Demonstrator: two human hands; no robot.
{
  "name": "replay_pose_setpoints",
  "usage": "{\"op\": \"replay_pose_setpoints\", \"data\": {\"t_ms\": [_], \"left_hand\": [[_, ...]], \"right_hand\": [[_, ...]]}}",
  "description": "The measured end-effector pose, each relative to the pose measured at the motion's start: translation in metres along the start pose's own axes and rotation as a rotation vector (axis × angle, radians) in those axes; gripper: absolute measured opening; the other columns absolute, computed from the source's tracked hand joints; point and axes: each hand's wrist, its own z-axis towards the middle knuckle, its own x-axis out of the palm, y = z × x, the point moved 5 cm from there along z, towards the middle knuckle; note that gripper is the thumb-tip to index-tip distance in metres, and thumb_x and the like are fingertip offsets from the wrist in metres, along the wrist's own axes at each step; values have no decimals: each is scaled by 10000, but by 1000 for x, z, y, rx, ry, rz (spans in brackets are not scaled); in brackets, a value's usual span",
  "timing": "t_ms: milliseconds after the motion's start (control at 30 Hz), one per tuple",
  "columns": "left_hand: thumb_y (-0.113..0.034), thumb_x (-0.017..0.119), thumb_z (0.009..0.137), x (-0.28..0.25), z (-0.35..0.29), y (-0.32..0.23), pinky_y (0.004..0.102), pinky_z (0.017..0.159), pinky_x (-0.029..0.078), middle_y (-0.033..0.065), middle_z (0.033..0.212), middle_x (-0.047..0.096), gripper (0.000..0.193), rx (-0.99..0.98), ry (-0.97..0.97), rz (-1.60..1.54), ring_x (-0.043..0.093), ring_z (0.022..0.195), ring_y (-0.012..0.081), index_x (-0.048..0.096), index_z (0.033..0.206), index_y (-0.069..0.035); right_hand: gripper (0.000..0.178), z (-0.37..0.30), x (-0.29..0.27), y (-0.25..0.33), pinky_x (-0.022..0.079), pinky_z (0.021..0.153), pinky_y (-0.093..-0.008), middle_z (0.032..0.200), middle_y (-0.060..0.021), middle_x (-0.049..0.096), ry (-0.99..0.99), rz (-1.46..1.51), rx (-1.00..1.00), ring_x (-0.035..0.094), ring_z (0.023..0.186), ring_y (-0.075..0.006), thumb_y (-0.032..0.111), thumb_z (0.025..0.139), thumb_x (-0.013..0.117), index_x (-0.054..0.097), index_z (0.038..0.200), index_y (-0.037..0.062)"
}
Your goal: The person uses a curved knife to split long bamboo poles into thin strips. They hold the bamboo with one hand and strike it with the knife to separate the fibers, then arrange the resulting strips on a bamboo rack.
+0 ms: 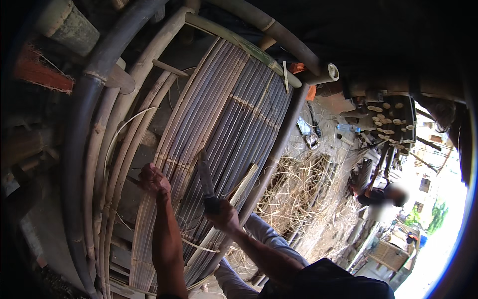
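Observation:
A bamboo bench or bed frame with a panel of long, dark split-bamboo slats [239, 129] fills the middle of the view. My left hand [155, 180] is closed above the panel's left edge; what its fingers hold, if anything, is hidden. Over the slats, my right hand [224, 217] grips the dark handle of a large knife [206, 174], its blade pointing away from me. A pale bamboo strip [244, 184] lies slantwise along the panel's right side, near that hand. Thin loose strips [199, 245] curl between my forearms.
Thick bamboo poles [74, 164] run along the left. A green bamboo rail [244, 42] crosses the far end. Tangled shavings [298, 194] cover ground at the right. Beyond them is another person [381, 196], with stacked bamboo poles [388, 119] farther back. A bucket [72, 30] stands upper left.

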Motion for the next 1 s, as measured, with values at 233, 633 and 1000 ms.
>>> {"op": "replay_pose_setpoints", "data": {"t_ms": [233, 633, 1000], "left_hand": [[-260, 526, 1014, -4, 8, 1, 292, 499, 366, 33, 581, 464, 414, -382, 13, -620, 452, 502, 140, 463, 639, -97], [-277, 472, 1026, -7, 9, -3, 331, 514, 366, 11, 641, 381, 330, -335, 214, -15, 440, 532, 204, 429, 720, -163], [-337, 464, 1019, -12, 21, -13, 385, 545, 427, 52, 662, 536, 341, -335, 282, 231, 570, 599, 260, 514, 729, -164]], "right_hand": [[506, 6, -181, 167, 558, 733, -344, 994, -101, 636, 106, 1, -490, 651, 906, -209, 96, 831, 753, 491, 1263, 70], [307, 137, -183, 522, 550, 857, -462, 1050, -149, 711, -519, -1517, -547, 681, 1036, -329, 284, 904, 645, 663, 1158, 113], [650, 126, -226, 337, 517, 772, -540, 1062, -230, 676, -617, -859, -717, 655, 932, -462, 386, 856, 703, 369, 1335, 101]]}}
